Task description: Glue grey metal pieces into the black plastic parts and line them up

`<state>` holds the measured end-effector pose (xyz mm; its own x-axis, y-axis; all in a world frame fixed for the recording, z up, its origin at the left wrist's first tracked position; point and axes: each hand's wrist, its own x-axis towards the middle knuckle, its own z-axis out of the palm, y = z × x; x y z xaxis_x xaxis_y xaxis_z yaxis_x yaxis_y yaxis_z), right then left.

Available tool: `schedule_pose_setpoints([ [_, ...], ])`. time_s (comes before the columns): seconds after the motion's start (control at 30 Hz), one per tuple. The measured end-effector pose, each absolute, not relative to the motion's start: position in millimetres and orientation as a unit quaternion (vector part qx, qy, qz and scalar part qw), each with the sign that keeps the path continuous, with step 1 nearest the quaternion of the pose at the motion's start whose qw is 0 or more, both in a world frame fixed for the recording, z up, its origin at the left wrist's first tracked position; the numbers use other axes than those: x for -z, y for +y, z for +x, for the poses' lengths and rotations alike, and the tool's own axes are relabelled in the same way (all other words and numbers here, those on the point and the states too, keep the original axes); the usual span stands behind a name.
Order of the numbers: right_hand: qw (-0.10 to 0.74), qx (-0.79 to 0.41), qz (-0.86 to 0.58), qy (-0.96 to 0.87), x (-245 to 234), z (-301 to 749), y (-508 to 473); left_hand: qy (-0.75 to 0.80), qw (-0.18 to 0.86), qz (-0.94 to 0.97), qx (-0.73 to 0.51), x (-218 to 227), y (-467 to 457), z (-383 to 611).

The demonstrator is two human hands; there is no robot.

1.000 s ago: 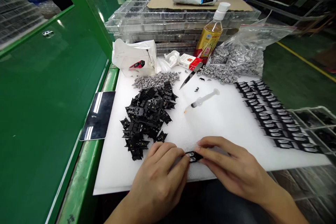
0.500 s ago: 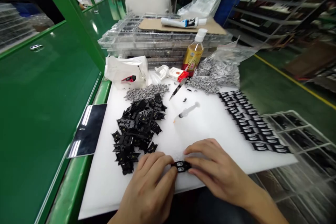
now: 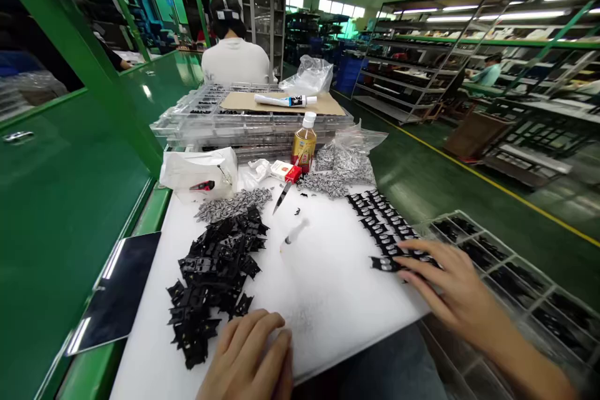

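Note:
My left hand rests on the near edge of the white foam sheet, fingers lying flat with nothing in them, just beside the heap of loose black plastic parts. My right hand reaches out to the right. Its fingertips pinch a small black part at the near end of the rows of laid-out black parts.
A syringe, a blade, grey metal pieces, a bag of them and a bottle lie further back. Stacked clear trays stand behind; another tray is right. A dark phone lies left. A person in white sits beyond.
My right hand has carried the black part from between both hands out to the row on the right. My left hand let go and stayed near. The view tilted up.

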<state>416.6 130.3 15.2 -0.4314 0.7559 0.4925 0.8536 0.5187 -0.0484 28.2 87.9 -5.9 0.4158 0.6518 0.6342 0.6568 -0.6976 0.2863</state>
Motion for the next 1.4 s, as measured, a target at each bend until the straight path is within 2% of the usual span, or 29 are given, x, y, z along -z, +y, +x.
schedule_pose_setpoints([
  [0.27,0.189,0.096,-0.471,-0.856,-30.2,384.0,261.8,-0.39,0.027,-0.84,0.377,9.1,81.6,28.1],
  [0.5,0.155,0.105,-0.462,-0.867,-19.7,379.7,300.6,-0.391,0.032,-0.841,0.371,9.5,83.2,29.1],
  [0.8,0.181,0.099,-0.463,-0.862,-15.1,377.6,299.5,-0.39,0.042,-0.839,0.377,15.7,83.4,30.6],
  [1.0,0.285,0.062,-0.45,-0.844,-47.5,343.5,252.4,-0.394,0.068,-0.837,0.375,17.6,82.5,33.3],
  [1.1,0.314,-0.013,-0.401,-0.861,-54.2,289.9,195.7,-0.382,0.1,-0.835,0.383,20.5,82.2,34.8],
  [1.17,0.279,-0.121,-0.37,-0.878,-47.3,246.9,163.2,-0.366,0.119,-0.838,0.387,23.3,81.2,35.2],
  [1.27,0.219,-0.08,-0.429,-0.873,-28.8,191.3,145.5,-0.356,0.131,-0.837,0.394,26.0,78.9,34.9],
  [1.4,0.198,-0.079,-0.488,-0.846,-16.6,163.7,161.6,-0.374,0.114,-0.827,0.403,23.3,77.3,34.6],
])
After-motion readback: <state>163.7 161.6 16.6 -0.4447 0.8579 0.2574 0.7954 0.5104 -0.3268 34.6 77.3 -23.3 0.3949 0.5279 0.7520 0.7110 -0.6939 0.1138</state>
